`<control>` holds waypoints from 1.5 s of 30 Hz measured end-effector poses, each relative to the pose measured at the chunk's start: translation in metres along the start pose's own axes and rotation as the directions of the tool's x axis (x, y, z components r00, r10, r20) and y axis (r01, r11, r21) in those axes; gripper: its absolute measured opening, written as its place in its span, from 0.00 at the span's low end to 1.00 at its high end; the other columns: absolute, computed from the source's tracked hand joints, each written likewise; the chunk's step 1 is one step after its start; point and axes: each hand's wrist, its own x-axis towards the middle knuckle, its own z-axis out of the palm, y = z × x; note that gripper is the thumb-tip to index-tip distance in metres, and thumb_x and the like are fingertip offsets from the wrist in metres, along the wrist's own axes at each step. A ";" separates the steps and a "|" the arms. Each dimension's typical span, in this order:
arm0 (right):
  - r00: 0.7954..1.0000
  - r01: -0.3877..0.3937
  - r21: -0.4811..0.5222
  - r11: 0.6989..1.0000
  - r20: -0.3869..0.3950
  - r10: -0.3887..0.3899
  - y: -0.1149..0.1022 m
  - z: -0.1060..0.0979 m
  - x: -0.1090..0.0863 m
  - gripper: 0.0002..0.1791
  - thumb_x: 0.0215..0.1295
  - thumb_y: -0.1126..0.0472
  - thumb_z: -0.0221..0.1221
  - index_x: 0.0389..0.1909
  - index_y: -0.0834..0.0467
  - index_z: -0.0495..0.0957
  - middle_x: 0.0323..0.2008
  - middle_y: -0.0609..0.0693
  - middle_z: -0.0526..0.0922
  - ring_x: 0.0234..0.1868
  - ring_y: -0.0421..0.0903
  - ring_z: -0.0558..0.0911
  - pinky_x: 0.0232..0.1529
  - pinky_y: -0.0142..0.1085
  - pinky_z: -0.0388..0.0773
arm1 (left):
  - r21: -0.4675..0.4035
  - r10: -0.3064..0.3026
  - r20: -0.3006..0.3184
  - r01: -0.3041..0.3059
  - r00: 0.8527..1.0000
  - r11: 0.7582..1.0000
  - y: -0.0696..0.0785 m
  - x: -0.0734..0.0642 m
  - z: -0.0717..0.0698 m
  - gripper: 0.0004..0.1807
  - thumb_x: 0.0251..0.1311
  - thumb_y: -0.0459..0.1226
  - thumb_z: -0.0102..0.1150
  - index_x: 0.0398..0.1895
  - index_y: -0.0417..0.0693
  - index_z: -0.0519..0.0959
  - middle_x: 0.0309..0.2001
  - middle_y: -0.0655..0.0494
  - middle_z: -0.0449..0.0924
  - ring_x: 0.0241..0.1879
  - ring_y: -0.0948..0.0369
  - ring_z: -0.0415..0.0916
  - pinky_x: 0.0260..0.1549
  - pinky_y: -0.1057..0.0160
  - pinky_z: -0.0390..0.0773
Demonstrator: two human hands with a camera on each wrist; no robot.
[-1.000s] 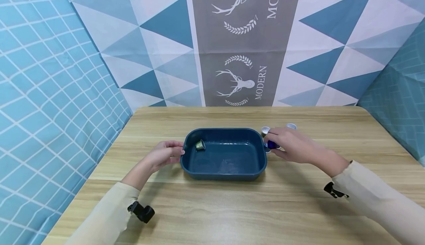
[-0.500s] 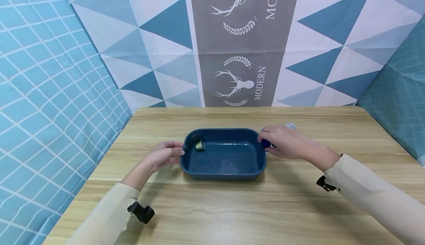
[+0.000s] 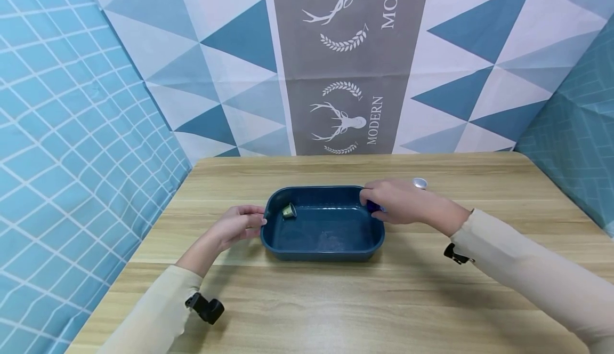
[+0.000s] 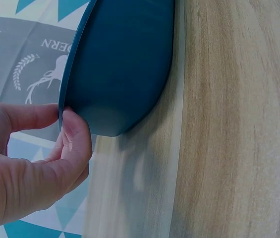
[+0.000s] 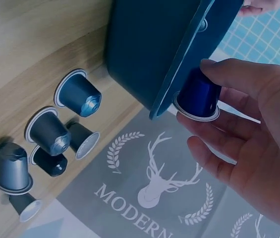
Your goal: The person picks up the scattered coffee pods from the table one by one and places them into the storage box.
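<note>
A dark blue rectangular basin point(image 3: 323, 256) stands on the wooden table. My left hand point(image 3: 237, 224) pinches its left rim between thumb and fingers, seen closely in the left wrist view. Between the thumb and fingers of my right hand point(image 3: 400, 202) is a shiny blue coffee capsule point(image 5: 199, 94), held at the basin's right rim. A green-gold coffee capsule point(image 3: 289, 211) lies on its side inside the basin, near the left end.
Several more coffee capsules point(image 5: 82, 92) lie or stand on the table beyond the basin's right end, mostly hidden by my right hand in the head view. A silver-rimmed capsule point(image 3: 420, 183) shows farther back. Patterned cloth point(image 3: 336, 66) hangs behind the table point(image 3: 307, 300).
My right hand has moved left with the blue capsule, from beside the other capsules to the basin's right rim. The left hand stays on the rim.
</note>
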 end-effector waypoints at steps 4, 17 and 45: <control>0.999 -0.009 0.001 1.000 0.031 0.009 -0.001 0.000 0.005 0.11 0.54 0.60 0.69 0.37 0.55 0.79 0.34 0.48 0.81 0.33 0.40 0.76 0.39 0.34 0.80 | 0.002 -0.005 -0.004 0.005 1.000 1.000 0.000 0.000 0.001 0.23 0.65 0.32 0.51 0.61 0.30 0.64 0.46 0.51 0.74 0.39 0.65 0.75 0.42 0.68 0.81; 0.992 0.010 0.019 1.000 0.128 -0.012 -0.007 -0.008 0.026 0.09 0.58 0.61 0.66 0.37 0.58 0.78 0.34 0.49 0.80 0.34 0.42 0.77 0.39 0.36 0.79 | 0.002 0.004 0.005 -0.004 1.000 1.000 0.001 0.001 0.001 0.24 0.65 0.32 0.52 0.62 0.29 0.64 0.45 0.53 0.74 0.39 0.66 0.75 0.41 0.69 0.81; 0.974 0.026 0.013 1.000 0.226 -0.029 -0.025 -0.015 0.086 0.09 0.57 0.62 0.65 0.38 0.58 0.79 0.40 0.51 0.83 0.38 0.45 0.78 0.43 0.37 0.79 | 0.013 0.007 0.004 -0.007 1.000 1.000 0.000 0.000 0.001 0.24 0.65 0.32 0.51 0.62 0.29 0.64 0.47 0.51 0.74 0.40 0.65 0.76 0.41 0.69 0.81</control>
